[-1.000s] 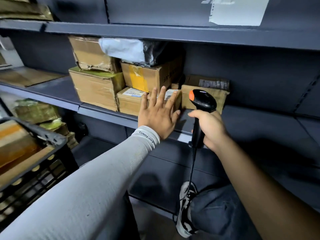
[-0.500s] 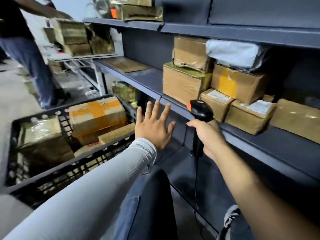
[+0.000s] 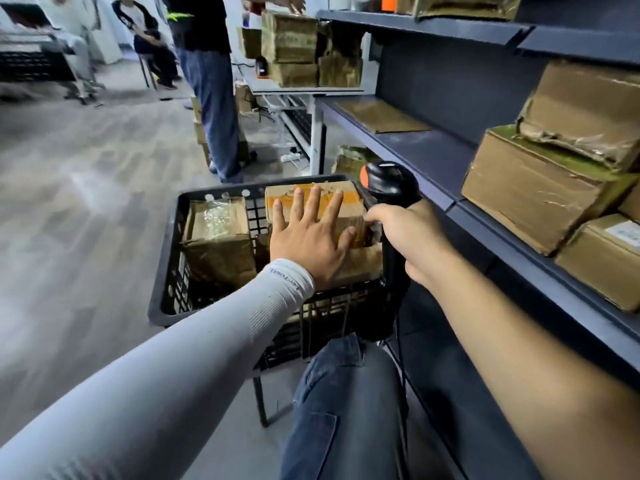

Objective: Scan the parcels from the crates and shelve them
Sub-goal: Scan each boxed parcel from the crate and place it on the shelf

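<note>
A black plastic crate (image 3: 172,237) stands on the floor in front of me with several cardboard parcels inside. My left hand (image 3: 310,233), fingers spread and straight, hovers over the parcel with orange tape (image 3: 346,195) at the crate's right side; whether it touches is unclear. A parcel under clear plastic wrap (image 3: 218,237) lies at the crate's left. My right hand (image 3: 405,237) grips the handle of a black barcode scanner (image 3: 389,183) with an orange button, just right of the crate. Shelved parcels (image 3: 530,188) sit on the dark shelf to the right.
The dark metal shelf unit (image 3: 433,147) runs along the right, with a flat brown envelope (image 3: 377,116) on it. A person in jeans (image 3: 211,98) stands beyond the crate by a white table (image 3: 304,90) stacked with parcels. Another person sits further back. My knee is below the crate.
My view has swung left from the shelf to the crate. My left hand left the shelved parcel and now reaches over the orange-taped parcel in the crate. The scanner stays in my right hand.
</note>
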